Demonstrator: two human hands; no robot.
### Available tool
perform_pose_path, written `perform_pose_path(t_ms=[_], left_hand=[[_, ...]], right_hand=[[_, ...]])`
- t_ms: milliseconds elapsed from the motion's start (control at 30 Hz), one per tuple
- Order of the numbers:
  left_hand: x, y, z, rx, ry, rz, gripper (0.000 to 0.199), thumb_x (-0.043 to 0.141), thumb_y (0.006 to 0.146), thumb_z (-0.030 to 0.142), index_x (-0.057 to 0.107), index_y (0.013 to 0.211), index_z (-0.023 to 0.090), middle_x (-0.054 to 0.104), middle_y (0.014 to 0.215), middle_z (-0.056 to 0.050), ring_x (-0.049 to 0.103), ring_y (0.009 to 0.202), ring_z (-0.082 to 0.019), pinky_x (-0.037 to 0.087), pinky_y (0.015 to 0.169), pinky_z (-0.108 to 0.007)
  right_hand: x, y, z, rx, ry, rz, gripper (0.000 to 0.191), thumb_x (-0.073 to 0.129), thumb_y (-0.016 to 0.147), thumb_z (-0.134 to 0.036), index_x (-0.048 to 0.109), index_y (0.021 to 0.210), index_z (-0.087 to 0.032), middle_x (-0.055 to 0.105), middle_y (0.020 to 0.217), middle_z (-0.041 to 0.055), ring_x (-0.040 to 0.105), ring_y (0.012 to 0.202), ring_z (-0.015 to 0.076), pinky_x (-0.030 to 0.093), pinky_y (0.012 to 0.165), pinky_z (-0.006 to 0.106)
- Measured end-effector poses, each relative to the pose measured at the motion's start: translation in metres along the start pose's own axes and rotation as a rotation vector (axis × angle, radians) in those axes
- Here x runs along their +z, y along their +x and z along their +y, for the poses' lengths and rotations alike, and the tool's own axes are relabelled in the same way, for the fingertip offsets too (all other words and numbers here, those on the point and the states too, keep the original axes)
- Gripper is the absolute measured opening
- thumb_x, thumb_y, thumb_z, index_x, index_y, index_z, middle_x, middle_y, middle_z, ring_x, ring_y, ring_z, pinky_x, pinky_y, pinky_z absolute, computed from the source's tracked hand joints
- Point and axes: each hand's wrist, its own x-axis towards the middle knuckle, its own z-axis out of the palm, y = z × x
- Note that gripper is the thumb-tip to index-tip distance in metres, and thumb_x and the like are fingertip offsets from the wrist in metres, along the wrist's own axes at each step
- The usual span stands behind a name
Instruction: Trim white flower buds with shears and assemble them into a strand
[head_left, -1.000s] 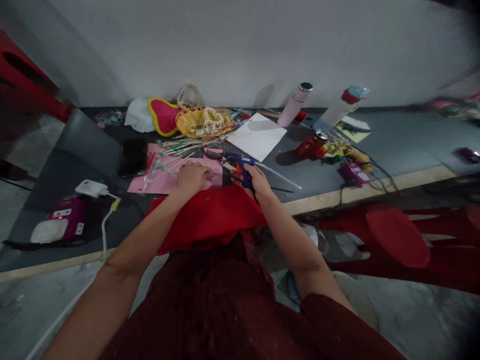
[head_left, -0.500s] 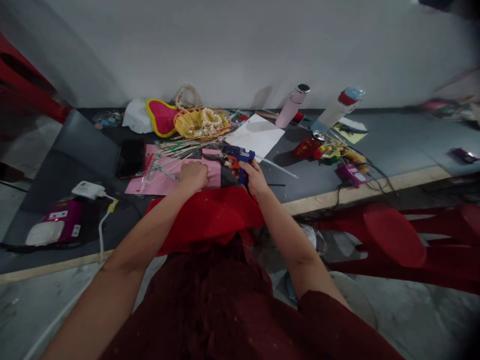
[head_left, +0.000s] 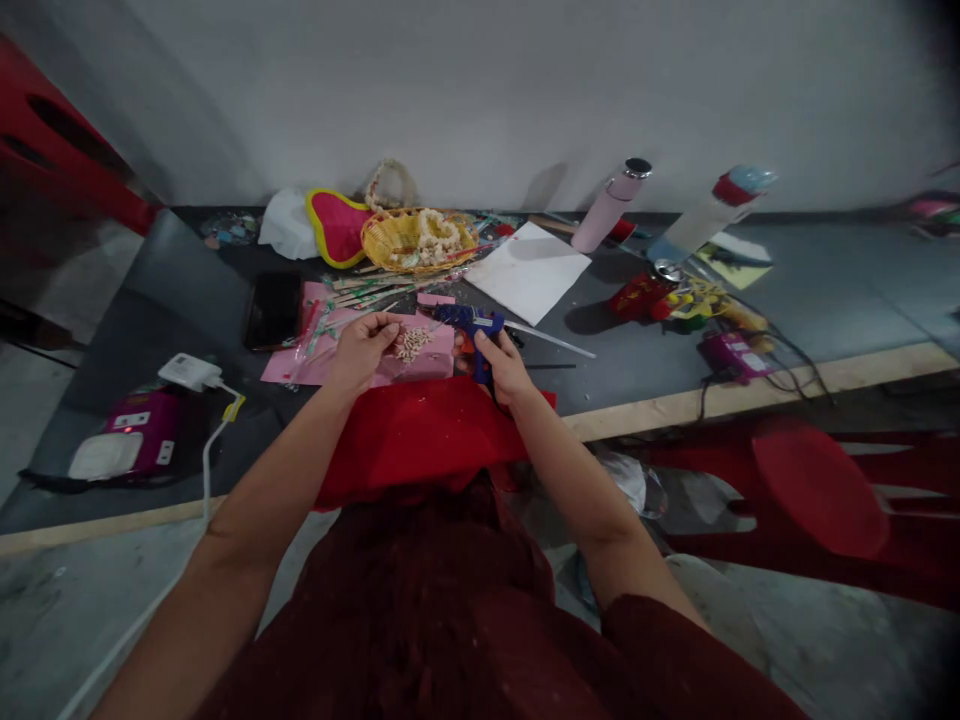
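Note:
My right hand (head_left: pixel 501 366) is wrapped round the handle of a blue glue gun (head_left: pixel 472 320), with a clear glue stick (head_left: pixel 551 338) sticking out of its back end to the right. My left hand (head_left: pixel 366 348) is pinched just left of a small heap of pale beads (head_left: pixel 415 344); whatever lies between its fingertips is too small to name. The beads rest on pink sheets (head_left: pixel 319 364). Behind them, thin sticks (head_left: pixel 371 290) lie below a yellow basket (head_left: pixel 382 238) holding a pale beaded piece (head_left: pixel 437 238).
White paper (head_left: pixel 529 272), a pink bottle (head_left: pixel 611 205) and a red can (head_left: pixel 637 296) stand or lie rightward. A phone (head_left: pixel 274 310), charger (head_left: pixel 189 371) and purple power block (head_left: pixel 154 430) lie left. Red cloth (head_left: pixel 420 430) covers my lap; red stools (head_left: pixel 817 485) are at right.
My left hand has drawn back to the left with its fingers pinched, uncovering the bead heap. The glue gun stays in my right hand. The view has shifted slightly.

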Motion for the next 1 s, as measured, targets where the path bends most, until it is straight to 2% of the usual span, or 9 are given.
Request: perform_pose_path(t_ms=[133,400,767,1000], left_hand=[[-0.0014,-0.0017,-0.0035,-0.01,-0.088,-0.022,0.018,0.066,0.075,0.029,0.056,0.084,0.017,0.063,0.077,-0.001,0.056,0.06,-0.008,0.046,0.053,-0.02],[-0.0008,-0.0011,-0.0011,-0.065,-0.135,-0.03,0.017,0.068,0.075,0.022,0.058,0.087,0.016,0.066,0.078,-0.002,0.059,0.06,-0.008,0.051,0.057,-0.023],[0.0005,-0.0022,-0.0041,-0.006,-0.113,-0.065,0.017,0.065,0.078,0.022,0.058,0.092,0.016,0.067,0.076,-0.002,0.062,0.062,-0.009,0.053,0.057,-0.021],[0.002,-0.0026,-0.004,0.002,-0.118,-0.079,0.018,0.066,0.077,0.023,0.06,0.091,0.014,0.068,0.074,-0.002,0.062,0.059,-0.008,0.052,0.056,-0.02]], right_hand=[[-0.0007,0.0009,0.0026,0.025,0.0,-0.009,0.041,0.073,0.071,-0.051,0.055,0.099,-0.028,0.068,0.089,-0.0021,0.064,0.079,0.0148,0.051,0.057,0.025],[-0.0017,-0.0013,0.0012,0.044,-0.016,-0.076,0.04,0.073,0.073,-0.049,0.055,0.102,-0.028,0.066,0.088,-0.0018,0.064,0.079,0.0155,0.05,0.057,0.026],[-0.0002,-0.0022,0.0078,0.06,-0.036,-0.092,0.048,0.072,0.072,-0.051,0.049,0.11,-0.03,0.065,0.09,-0.0019,0.062,0.077,0.0149,0.048,0.057,0.026],[-0.0025,-0.0001,0.0097,0.028,-0.031,-0.157,0.044,0.068,0.078,-0.049,0.045,0.111,-0.029,0.061,0.087,-0.0015,0.059,0.073,0.0126,0.044,0.055,0.025]])
